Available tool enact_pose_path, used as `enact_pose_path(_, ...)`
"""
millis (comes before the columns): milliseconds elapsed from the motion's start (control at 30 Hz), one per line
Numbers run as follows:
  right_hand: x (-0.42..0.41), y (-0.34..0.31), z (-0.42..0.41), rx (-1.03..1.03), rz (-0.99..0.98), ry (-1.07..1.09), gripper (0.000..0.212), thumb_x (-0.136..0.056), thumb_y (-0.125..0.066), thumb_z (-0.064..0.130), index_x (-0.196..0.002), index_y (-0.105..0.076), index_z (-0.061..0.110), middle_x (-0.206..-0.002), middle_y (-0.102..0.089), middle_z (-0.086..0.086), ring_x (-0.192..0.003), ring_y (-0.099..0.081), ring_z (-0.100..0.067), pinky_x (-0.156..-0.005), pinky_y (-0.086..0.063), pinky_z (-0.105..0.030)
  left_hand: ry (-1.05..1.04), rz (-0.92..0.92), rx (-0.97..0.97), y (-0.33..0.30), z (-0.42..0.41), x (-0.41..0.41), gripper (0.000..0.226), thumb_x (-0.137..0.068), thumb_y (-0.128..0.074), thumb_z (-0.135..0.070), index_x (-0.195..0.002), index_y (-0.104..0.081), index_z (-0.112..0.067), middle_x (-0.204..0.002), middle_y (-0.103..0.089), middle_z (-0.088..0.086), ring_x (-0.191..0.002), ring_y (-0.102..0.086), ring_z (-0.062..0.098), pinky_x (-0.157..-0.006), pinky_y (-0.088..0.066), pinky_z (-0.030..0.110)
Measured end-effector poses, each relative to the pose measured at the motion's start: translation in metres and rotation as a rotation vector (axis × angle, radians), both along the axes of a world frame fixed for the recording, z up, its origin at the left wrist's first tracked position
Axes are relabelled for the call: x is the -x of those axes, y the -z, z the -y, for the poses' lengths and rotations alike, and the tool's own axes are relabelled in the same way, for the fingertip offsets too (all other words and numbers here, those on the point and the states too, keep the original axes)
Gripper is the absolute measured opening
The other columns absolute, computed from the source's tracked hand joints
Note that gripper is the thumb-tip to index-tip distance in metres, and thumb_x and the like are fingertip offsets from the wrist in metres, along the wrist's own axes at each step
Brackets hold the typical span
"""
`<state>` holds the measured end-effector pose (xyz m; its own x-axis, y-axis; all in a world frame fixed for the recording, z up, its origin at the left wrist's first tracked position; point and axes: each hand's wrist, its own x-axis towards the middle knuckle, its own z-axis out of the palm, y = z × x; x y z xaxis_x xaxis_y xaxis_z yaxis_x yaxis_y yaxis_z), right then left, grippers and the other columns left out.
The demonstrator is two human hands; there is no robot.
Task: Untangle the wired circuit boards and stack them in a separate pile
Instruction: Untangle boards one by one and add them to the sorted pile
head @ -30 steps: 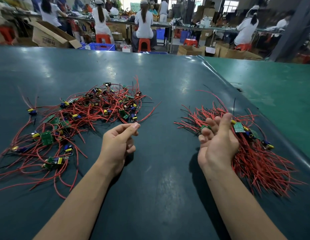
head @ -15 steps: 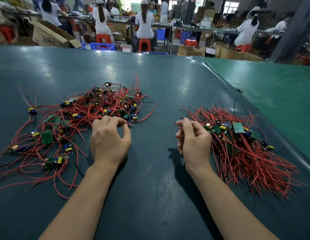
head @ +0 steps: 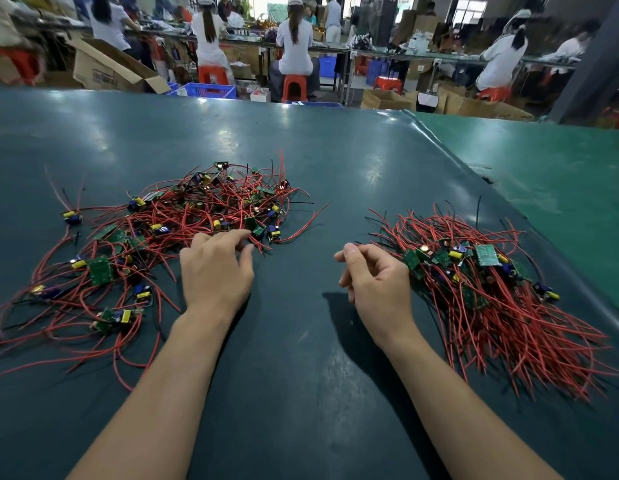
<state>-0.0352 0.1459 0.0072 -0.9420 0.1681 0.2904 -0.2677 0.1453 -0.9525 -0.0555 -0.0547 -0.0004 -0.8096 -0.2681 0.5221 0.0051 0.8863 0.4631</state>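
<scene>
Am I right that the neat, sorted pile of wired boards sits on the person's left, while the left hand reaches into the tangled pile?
Not quite: the neat sorted pile lies on the person's right, beside the right hand, as the head view shows. The rest holds: the left hand reaches into the tangled pile, which lies on the left.

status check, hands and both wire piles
Left hand open, fingertips at edge of tangled pile. Right hand loosely curled, empty, beside stacked pile. Nothing between piles.
</scene>
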Motion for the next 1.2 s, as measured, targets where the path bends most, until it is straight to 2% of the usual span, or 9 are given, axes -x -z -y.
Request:
enact_pose_path(200, 0.004, 0.004, 0.000, -0.045, 0.021, 0.010, 0.024, -0.098, -0.058, 0.023, -0.077, -0.068, 0.019, -0.053, -0.057, 0.006, -0.046, -0.048, -0.006, -0.053, -0.039, -0.028, 0.165, -0.387, -0.095, -0.011, -0.012, -0.017, 0.025, -0.088, -0.063, 0.003, -0.111, -0.071, -0.001, -0.095, -0.074, 0.012, -0.086, -0.067, 0.031, -0.082, -0.048, 0.033)
enact_pose_path(300, 0.005, 0.006, 0.002, -0.132, 0.020, -0.073, 0.005, -0.092, -0.066, 0.021, -0.092, -0.067, 0.026, -0.064, -0.061, 0.005, -0.049, -0.051, -0.010, -0.055, -0.045, -0.032, 0.228, -0.545, -0.090, -0.017, -0.025, -0.031, 0.029, -0.088, -0.058, 0.003, -0.115, -0.069, -0.001, -0.089, -0.071, 0.008, -0.079, -0.062, 0.022, -0.079, -0.048, 0.027)
enact_pose_path(467, 0.006, 0.008, 0.002, -0.545, -0.016, -0.218, 0.059, -0.085, -0.069, 0.023, -0.140, -0.050, 0.032, -0.084, -0.065, 0.021, -0.062, -0.058, -0.007, -0.075, -0.050, -0.036, 0.723, -0.566, 0.016, -0.017, -0.056, -0.054, 0.027, -0.084, -0.056, 0.004, -0.109, -0.068, 0.004, -0.084, -0.065, 0.008, -0.071, -0.053, 0.023, -0.073, -0.044, 0.027)
enact_pose_path(567, 0.004, 0.009, -0.003, -0.453, -0.037, -0.246, 0.043, -0.084, -0.066, 0.019, -0.126, -0.064, 0.025, -0.110, -0.070, 0.007, -0.096, -0.065, -0.004, -0.091, -0.050, -0.027, 0.928, -0.505, 0.054, -0.015, -0.071, -0.056, 0.029, -0.076, -0.061, 0.012, -0.104, -0.068, 0.008, -0.085, -0.066, 0.014, -0.069, -0.054, 0.029, -0.071, -0.048, 0.032)
enact_pose_path(667, 0.004, 0.008, -0.001, -0.274, 0.003, -0.209, 0.014, -0.090, -0.068, 0.017, -0.100, -0.072, 0.026, -0.086, -0.071, 0.009, -0.077, -0.065, 0.000, -0.074, -0.052, -0.020, 0.995, -0.429, 0.013, -0.012, -0.074, -0.058, 0.026, -0.081, -0.061, 0.005, -0.107, -0.064, 0.005, -0.088, -0.064, 0.012, -0.074, -0.056, 0.027, -0.077, -0.049, 0.031)
enact_pose_path(767, 0.010, 0.004, 0.000, -0.139, 0.016, -0.068, 0.012, -0.093, -0.066, 0.015, -0.084, -0.070, 0.021, -0.070, -0.069, 0.003, -0.063, -0.065, -0.016, -0.062, -0.053, -0.035, 0.832, -0.292, -0.123, -0.009, -0.070, -0.056, 0.013, -0.088, -0.063, -0.018, -0.091, -0.060, -0.006, -0.081, -0.058, -0.001, -0.070, -0.051, 0.014, -0.070, -0.048, 0.028)
enact_pose_path(900, 0.011, -0.003, -0.004, 0.289, 0.084, -0.020, 0.009, -0.094, -0.062, 0.007, -0.086, -0.064, 0.011, -0.068, -0.071, 0.000, -0.061, -0.068, -0.014, -0.046, -0.052, -0.026, 0.548, -0.034, -0.043, -0.003, -0.063, -0.045, 0.018, -0.091, -0.064, -0.028, -0.084, -0.062, -0.012, -0.082, -0.060, -0.002, -0.078, -0.055, 0.020, -0.074, -0.048, 0.041)
enact_pose_path(1033, 0.007, -0.011, -0.002, 0.448, 0.024, -0.004, 0.007, -0.095, -0.060, 0.004, -0.089, -0.060, 0.008, -0.071, -0.069, -0.002, -0.063, -0.069, -0.015, -0.044, -0.052, -0.024, 0.332, 0.049, -0.041, 0.001, -0.060, -0.036, 0.029, -0.095, -0.055, -0.040, -0.108, -0.065, -0.016, -0.110, -0.063, 0.002, -0.105, -0.056, 0.025, -0.094, -0.040, 0.040)
enact_pose_path(1200, 0.005, -0.016, -0.003, 0.582, -0.047, 0.003, 0.012, -0.096, -0.056, -0.001, -0.090, -0.053, 0.010, -0.071, -0.071, -0.005, -0.059, -0.069, -0.022, -0.042, -0.051, -0.025, 0.090, 0.091, -0.406, -0.002, -0.046, -0.022, 0.061, -0.097, -0.054, -0.036, -0.144, -0.039, 0.001, -0.148, -0.042, 0.017, -0.137, -0.038, 0.029, -0.116, -0.025, 0.036)
